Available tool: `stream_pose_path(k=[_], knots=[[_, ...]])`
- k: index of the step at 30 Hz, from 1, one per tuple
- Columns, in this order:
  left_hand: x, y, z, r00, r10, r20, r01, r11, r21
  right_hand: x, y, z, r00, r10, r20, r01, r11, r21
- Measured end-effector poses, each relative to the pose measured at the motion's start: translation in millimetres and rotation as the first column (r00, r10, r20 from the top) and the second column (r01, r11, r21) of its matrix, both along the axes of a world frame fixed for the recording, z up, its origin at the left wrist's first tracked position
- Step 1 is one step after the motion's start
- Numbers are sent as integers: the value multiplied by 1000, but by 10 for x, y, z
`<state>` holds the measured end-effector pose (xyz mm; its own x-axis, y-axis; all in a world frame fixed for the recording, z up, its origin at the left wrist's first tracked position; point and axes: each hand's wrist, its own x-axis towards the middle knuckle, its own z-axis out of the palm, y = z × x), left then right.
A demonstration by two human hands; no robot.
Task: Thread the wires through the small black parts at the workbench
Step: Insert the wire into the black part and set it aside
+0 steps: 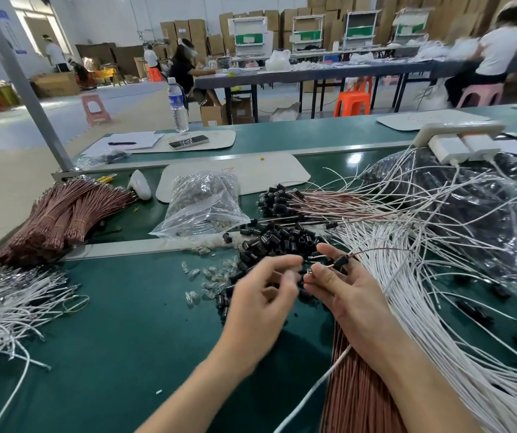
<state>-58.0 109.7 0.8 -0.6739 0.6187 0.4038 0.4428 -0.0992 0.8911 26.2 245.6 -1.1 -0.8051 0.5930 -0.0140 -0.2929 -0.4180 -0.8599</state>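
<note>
My right hand (344, 292) lies palm up and holds a white and a brown wire that run through a small black part (341, 261) between its fingers. Its thumb and fingertip pinch the wire ends near a tiny metal piece (309, 271). My left hand (263, 295) hovers just left of it, blurred, with fingers loosely curled toward the wire ends; whether it holds anything is unclear. A pile of loose black parts (279, 242) lies behind both hands on the green bench (119, 332).
White wires (422, 276) fan out at right, and brown wires (357, 395) lie under my right forearm. Finished wires with black parts (285, 198) lie behind. A clear bag (201, 204), bundled brown wires (60, 217) and white wires (4, 304) sit left. Small clear bulbs (207, 276) are scattered.
</note>
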Motion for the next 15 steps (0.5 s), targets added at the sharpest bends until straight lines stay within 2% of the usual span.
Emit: stream_pose_path(k=[2, 7, 15], knots=[[75, 46, -58, 999, -39, 7, 39, 999, 2, 6, 5, -1, 1000, 16, -9, -16, 1000, 2], [19, 10, -142, 999, 11, 31, -11, 1000, 12, -4, 7, -19, 1000, 0, 0, 0, 1000, 8], [13, 17, -166, 1000, 0, -7, -1, 999, -32, 3, -13, -21, 1000, 23, -11, -23, 999, 32]])
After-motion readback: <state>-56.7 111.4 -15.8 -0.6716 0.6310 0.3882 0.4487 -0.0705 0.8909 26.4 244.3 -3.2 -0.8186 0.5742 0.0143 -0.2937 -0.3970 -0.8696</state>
